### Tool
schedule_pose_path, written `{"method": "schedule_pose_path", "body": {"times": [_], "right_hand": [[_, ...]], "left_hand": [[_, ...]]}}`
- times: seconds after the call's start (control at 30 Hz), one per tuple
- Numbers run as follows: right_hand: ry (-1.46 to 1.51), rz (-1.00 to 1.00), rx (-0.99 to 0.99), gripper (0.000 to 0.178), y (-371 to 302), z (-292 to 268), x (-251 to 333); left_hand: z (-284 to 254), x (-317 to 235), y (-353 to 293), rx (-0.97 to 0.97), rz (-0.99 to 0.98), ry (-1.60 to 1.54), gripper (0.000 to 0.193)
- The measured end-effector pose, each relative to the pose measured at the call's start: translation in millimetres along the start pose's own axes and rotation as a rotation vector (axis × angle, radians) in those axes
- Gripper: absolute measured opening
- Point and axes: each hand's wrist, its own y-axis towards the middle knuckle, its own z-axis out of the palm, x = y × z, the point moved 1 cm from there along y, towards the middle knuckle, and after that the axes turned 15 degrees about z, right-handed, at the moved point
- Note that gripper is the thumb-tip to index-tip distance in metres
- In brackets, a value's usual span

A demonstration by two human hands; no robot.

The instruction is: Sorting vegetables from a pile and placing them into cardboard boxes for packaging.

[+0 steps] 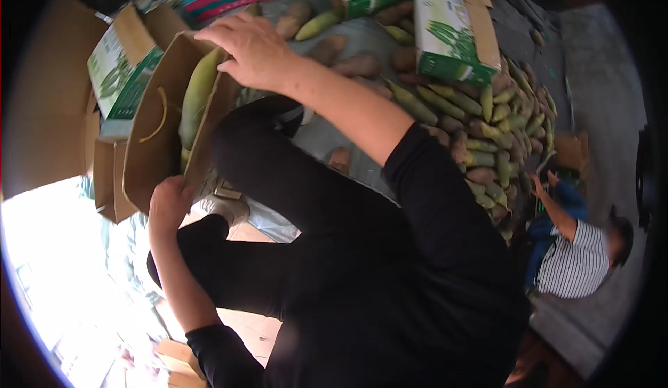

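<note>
Black sleeve (pixel 445 200) lies nearest. Right hand (pixel 254 51) spreads over the open cardboard box (pixel 149 134); left hand (pixel 169 204) apparently pinches its near edge

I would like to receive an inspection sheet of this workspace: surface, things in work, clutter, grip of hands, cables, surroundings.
Surface: grey sheet, partly covered.
Job's things: open brown carton with yellow cord handle; long green vegetable inside.
Clutter: heap of green and brownish vegetables; green-and-white printed carton beside it.
Grip: right hand at the open carton's upper end; left hand at its lower end.
Cables: nothing seen.
Surroundings: person in striped shirt at right; strong glare, lower left.
</note>
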Motion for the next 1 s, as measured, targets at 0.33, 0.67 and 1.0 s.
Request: {"method": "schedule_pose_path", "body": {"times": [0.33,0.67,1.0], "right_hand": [[-0.163,0.705,0.266,0.029,-273,7,-179],[-0.452,1.232,0.945,0.032,-394,-36,-174],[-0.613,1.241,0.600,0.031,-386,-48,-212]], "left_hand": [[-1,-6,-2,0.041,0.022,0.031,0.023],[8,-10,15,-0.019,-0.008,-0.190,0.023],[10,-15,23,0.039,-0.013,-0.021,0.025]]}}
